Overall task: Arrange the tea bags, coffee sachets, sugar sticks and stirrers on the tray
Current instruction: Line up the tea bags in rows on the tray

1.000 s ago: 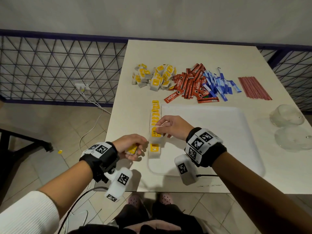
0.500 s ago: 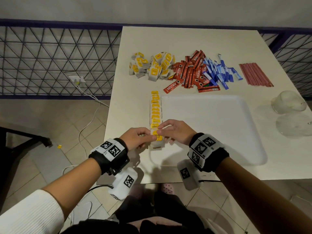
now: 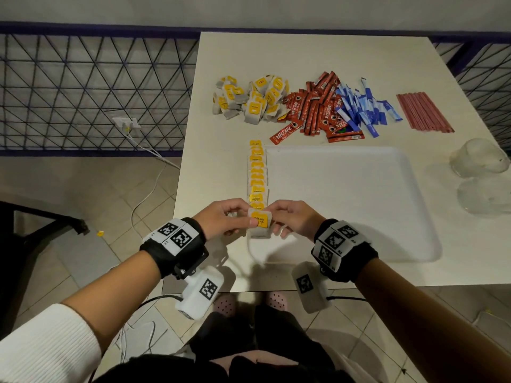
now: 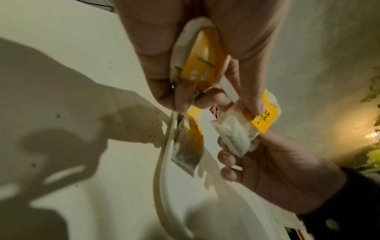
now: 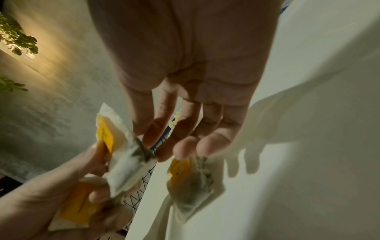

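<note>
Both hands meet over the near left corner of the white tray point(image 3: 345, 211). My left hand point(image 3: 235, 220) presses its thumb on the yellow tag of a tea bag point(image 3: 260, 222), and my right hand point(image 3: 279, 217) pinches the same tea bag point(image 5: 123, 154) from the other side. The left hand's point(image 4: 185, 48) curled fingers also hold a second tea bag point(image 4: 202, 61). A row of tea bags point(image 3: 257, 175) lies along the tray's left edge; its nearest bag point(image 4: 189, 146) is just below the hands. Loose tea bags point(image 3: 249, 99), red coffee sachets point(image 3: 312, 111), blue sugar sticks point(image 3: 359, 109) and red stirrers point(image 3: 423, 111) lie beyond the tray.
Two clear glass vessels point(image 3: 479, 158) point(image 3: 486, 196) stand right of the tray near the table's right edge. The tray sits close to the near table edge point(image 3: 276, 287). A wire fence point(image 3: 96, 92) and a cable on the floor lie to the left.
My right hand left the bag it laid on the row. The left hand came right from beside the tray, and both hands now hold one tea bag between them.
</note>
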Tool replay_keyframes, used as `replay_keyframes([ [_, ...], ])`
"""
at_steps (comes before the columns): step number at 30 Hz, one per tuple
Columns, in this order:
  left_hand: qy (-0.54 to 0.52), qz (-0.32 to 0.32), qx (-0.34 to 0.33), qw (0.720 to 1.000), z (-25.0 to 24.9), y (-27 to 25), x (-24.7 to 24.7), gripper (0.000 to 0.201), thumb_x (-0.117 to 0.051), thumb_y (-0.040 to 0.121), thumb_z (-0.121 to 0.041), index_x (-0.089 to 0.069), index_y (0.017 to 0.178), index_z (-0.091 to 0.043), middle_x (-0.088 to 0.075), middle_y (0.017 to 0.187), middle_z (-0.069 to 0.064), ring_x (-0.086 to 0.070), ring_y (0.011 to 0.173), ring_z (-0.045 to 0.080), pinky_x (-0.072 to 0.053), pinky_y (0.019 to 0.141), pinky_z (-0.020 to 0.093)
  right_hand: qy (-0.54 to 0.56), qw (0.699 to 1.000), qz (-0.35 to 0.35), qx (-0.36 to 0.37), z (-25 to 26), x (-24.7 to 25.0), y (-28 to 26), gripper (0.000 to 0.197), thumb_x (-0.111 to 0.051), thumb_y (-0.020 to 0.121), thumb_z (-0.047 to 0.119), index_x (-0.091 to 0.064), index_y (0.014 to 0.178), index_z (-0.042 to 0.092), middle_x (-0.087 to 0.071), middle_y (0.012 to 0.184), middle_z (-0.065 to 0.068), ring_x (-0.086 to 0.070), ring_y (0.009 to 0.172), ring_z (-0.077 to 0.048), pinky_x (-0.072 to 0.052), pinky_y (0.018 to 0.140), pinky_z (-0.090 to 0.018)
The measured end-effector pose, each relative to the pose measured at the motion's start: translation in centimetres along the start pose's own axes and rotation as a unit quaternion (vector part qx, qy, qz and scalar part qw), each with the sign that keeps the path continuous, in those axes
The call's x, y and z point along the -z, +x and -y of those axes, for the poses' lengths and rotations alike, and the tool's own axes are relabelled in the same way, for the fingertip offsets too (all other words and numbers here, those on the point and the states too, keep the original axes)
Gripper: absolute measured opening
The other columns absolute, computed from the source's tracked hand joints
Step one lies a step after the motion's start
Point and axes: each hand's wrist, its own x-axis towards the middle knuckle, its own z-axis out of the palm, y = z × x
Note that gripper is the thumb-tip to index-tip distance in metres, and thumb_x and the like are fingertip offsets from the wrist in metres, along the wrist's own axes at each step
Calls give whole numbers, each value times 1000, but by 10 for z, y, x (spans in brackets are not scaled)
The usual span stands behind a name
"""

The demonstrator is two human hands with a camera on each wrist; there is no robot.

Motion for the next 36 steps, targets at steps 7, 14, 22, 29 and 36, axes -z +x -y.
replay_keyframes([
  [7,-83,-30,6,996,8,2,-8,27,-64,83,-4,-47,64,-14,-59,55,-13,-41,41,3,-31,43,12,-27,999,40,1,-1,-3,-2,9,-50,93,8,-59,95,10,-54,42,11,-45,41,-1,-37,46,-14],
  [14,-99,-44,43,993,18,0,-16,25,-65,83,-4,-49,65,-13,-42,38,-5,-36,34,8,-27,39,16,-50,997,57,-28,-10,1,-7,12,-57,87,7,-57,98,12,-57,71,3,-51,66,-7,-41,58,-17],
  [22,-62,-54,62,995,28,-4,-29,18,-66,82,-3,-52,75,-11,-50,36,-7,-40,30,2,-33,35,13,-63,998,0,14,-21,-3,2,20,-64,85,6,-52,70,14,-46,53,1,-40,52,-9,-33,49,-11],
  [29,10,-80,72,994,36,-7,-26,19,-76,75,-13,-57,72,-14,-58,49,-7,-50,42,12,-47,64,33,-144,989,35,-27,-14,-5,12,18,-65,84,16,-54,70,20,-58,60,3,-46,52,-7,-34,44,-12],
  [36,157,-127,37,979,28,-6,-22,30,-79,72,-29,-49,71,-23,-58,74,-3,-53,69,11,-41,64,17,-179,984,0,-16,-9,-7,18,22,-62,87,20,-48,70,23,-57,62,4,-47,51,-8,-33,41,-7],
])
